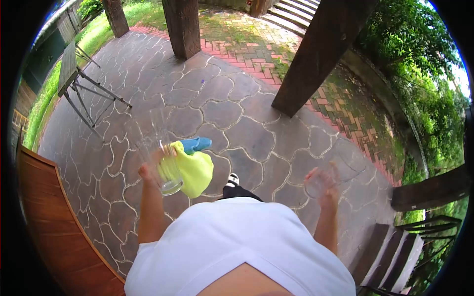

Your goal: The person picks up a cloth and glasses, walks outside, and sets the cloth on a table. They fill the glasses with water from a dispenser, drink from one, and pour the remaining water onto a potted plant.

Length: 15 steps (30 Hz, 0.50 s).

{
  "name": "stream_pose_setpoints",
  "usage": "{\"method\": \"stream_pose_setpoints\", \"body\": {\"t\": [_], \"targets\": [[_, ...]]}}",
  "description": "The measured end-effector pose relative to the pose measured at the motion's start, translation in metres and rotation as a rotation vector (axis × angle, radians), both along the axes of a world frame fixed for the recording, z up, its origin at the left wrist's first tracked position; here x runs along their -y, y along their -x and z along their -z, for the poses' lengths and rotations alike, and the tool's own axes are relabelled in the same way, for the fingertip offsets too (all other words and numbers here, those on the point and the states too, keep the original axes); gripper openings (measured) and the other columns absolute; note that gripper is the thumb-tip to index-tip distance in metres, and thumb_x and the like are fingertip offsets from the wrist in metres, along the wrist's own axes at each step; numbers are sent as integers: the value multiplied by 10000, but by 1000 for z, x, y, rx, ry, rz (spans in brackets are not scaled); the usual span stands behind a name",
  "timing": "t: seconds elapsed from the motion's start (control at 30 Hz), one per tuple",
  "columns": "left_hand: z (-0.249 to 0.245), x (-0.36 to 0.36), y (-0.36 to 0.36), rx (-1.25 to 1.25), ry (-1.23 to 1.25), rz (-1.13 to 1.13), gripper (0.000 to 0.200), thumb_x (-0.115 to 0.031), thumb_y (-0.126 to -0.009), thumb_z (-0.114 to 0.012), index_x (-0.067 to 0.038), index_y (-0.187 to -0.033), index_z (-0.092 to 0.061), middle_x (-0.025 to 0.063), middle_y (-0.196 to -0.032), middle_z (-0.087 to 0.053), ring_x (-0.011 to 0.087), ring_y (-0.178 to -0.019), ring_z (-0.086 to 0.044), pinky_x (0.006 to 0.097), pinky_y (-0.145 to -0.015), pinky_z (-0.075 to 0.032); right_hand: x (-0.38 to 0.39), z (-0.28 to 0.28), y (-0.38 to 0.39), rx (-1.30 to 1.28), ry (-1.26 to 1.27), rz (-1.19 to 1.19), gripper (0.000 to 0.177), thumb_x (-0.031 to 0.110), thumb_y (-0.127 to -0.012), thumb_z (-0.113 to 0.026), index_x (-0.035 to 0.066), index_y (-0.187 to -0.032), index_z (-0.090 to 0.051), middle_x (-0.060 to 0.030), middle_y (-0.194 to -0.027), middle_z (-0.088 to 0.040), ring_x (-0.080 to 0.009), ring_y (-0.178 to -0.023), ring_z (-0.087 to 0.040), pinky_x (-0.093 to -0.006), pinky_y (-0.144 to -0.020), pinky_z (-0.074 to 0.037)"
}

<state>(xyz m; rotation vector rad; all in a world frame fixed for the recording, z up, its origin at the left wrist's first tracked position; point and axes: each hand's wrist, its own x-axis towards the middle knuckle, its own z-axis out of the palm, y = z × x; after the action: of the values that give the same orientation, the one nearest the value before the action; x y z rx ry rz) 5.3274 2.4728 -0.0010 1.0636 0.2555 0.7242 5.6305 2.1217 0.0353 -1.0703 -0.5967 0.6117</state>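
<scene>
My left hand point(157, 160) is closed round clear glassware point(170, 175), with a thick glass base low down and tall transparent shapes rising above it; how many pieces there are I cannot tell. A yellow-green cloth point(196, 172) and a blue cloth point(196, 144) hang beside that hand, on its right. On the other side, my right hand point(325, 185) holds a clear glass vessel point(345, 163), tilted with its wide rim up and to the right. Both hands are raised in front of my body, well apart, and slightly blurred.
Irregular stone paving point(242, 133) covers the floor. Dark posts point(321, 54) stand ahead. A narrow table point(69, 69) is at the upper left, a brown wooden surface point(59, 222) at the lower left, and a slatted bench point(390, 256) at the lower right. Steps point(291, 15) rise far ahead.
</scene>
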Motion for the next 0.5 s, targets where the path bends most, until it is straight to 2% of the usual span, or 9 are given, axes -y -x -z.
{"method": "stream_pose_setpoints", "body": {"t": [0.07,0.27,0.4,0.5], "targets": [[2,-58,-41,-29,19,-76,939,-737,-616,-536,34,-1139,-416,66,-1001,-474,166,-947,-473,292,-811,-402,-78,2,-70,-5,-59,-53,841,388,-638,-755,213,-1308,-278,-184,-1024,-498,-298,-935,-539,-401,-767,-496],[-16,-232,-172,-42,29,-152,939,-738,-609,-543,33,-1131,-418,67,-999,-473,164,-937,-475,291,-804,-405,-322,-12,-263,-239,-175,-251,841,379,-641,-755,167,-1291,-266,-187,-1023,-504,-308,-927,-558,-430,-779,-505],[-4,-362,-285,-23,-11,-154,939,-738,-605,-547,33,-1126,-419,68,-998,-472,163,-931,-476,291,-799,-408,-458,-21,-400,-76,-186,-250,875,346,-619,-777,126,-1286,-254,-176,-1026,-511,-299,-933,-560,-411,-779,-506],[-11,-474,-413,17,-38,-52,940,-738,-601,-551,32,-1123,-420,69,-997,-472,162,-926,-477,291,-795,-410,-543,-10,-516,61,-163,-150,895,320,-599,-797,110,-1281,-256,-169,-1016,-525,-293,-936,-561,-403,-774,-503]]}}
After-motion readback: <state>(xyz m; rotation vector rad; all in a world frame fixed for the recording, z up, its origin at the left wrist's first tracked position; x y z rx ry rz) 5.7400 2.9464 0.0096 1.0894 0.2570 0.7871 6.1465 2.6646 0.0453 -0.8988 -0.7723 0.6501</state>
